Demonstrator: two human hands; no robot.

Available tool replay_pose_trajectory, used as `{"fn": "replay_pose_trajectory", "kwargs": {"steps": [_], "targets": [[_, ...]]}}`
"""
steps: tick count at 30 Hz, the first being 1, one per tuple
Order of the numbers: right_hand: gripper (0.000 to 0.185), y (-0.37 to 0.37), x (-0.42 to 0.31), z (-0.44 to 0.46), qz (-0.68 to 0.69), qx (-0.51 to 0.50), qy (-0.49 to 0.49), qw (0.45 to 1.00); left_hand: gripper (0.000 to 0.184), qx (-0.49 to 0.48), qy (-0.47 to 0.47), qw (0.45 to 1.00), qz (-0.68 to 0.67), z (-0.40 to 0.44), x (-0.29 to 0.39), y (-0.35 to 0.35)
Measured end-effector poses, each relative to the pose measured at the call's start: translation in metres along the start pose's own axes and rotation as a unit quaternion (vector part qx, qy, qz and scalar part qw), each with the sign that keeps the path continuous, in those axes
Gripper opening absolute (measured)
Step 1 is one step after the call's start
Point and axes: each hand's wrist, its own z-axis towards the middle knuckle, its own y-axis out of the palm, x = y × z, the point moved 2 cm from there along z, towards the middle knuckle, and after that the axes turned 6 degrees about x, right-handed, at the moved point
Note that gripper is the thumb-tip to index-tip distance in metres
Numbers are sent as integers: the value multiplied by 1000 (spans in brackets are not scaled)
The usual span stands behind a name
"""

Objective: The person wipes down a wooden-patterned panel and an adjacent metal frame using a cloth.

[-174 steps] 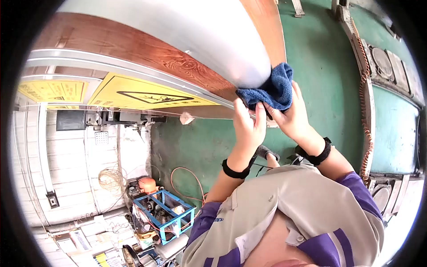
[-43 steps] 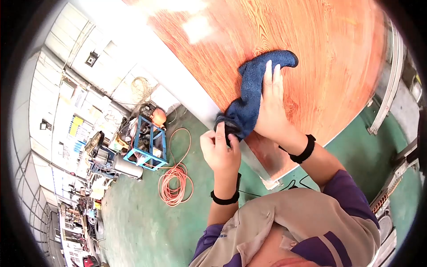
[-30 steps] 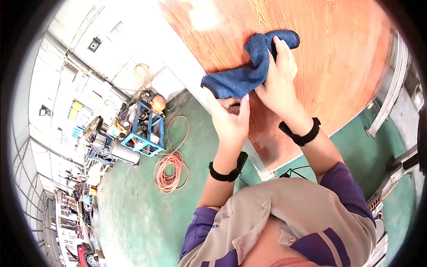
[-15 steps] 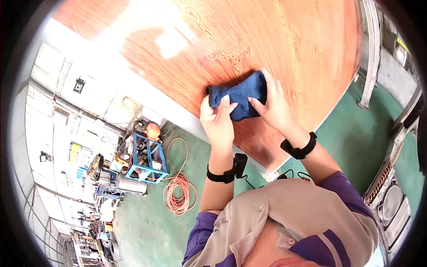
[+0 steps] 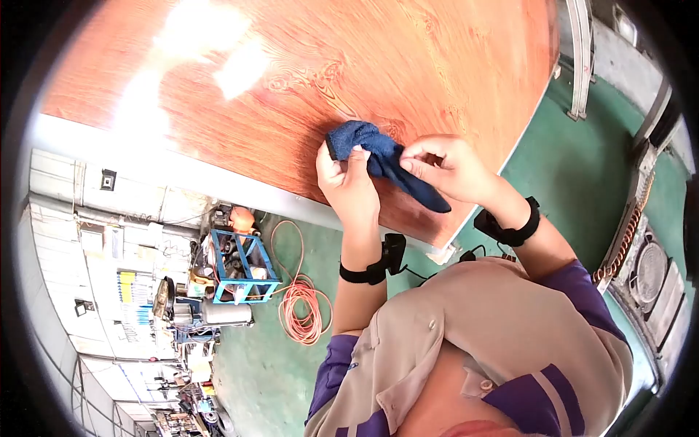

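A dark blue cloth (image 5: 382,154) is held bunched above the wood-grain tabletop (image 5: 429,87), close to its near corner. My left hand (image 5: 348,178) pinches the cloth's left end, thumb on top and fingers beneath. At the other side, my right hand (image 5: 448,169) has its thumb and forefinger closed at the cloth's edge. A loose flap of the cloth hangs down below the right fingers toward the table's corner. Black bands with small boxes are strapped round both wrists.
Left of the table, a blue metal frame cart (image 5: 246,266) stands on the green floor beside a coiled orange hose (image 5: 302,313). Tools and parts crowd the wall farther left. Metal rails (image 5: 579,58) stand past the table's right edge.
The cloth went from spread between both hands to bunched, with one flap drooping. My right hand changed from a wide hold to a fingertip pinch, lower down. The view has shifted.
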Motion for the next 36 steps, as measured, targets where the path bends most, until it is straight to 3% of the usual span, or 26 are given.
{"fn": "replay_pose_trajectory", "kwargs": {"steps": [1, 2, 4, 6, 9, 12, 16, 27, 33, 36], "targets": [[34, -2, -1, -2, -37, 1, -33, 999, 27, -19, 1, 1000, 8, -2, -2, 0], [30, -2, -2, -3, -76, 86, -103, 988, 27, -38, 2, 999, 15, -2, -5, -1], [26, 0, -7, 1, -96, 181, -126, 971, 27, -68, 11, 998, 0, -6, -8, 3], [23, -8, -11, -2, -83, 172, -95, 977, 27, -89, 31, 994, -48, -9, -10, 11], [26, -13, -9, -13, -124, 59, -64, 988, 31, -113, 36, 986, -122, -10, -18, 17], [16, -13, -9, -24, -96, 95, -46, 990, 33, -146, 18, 976, -159, -11, -25, 22], [8, -16, 2, -32, -63, 133, -33, 989, 34, -110, -55, 969, -214, -21, -27, 31], [11, -19, -7, -34, -85, 188, -22, 978, 32, -125, -117, 947, -272, -23, -15, 28], [14, -11, -5, -33, -82, 188, -20, 979, 33, -83, -67, 989, -107, -29, -9, 25], [14, -7, 0, -31, -68, 189, -5, 980, 31, -87, -61, 985, -133, -27, -8, 26]]}}
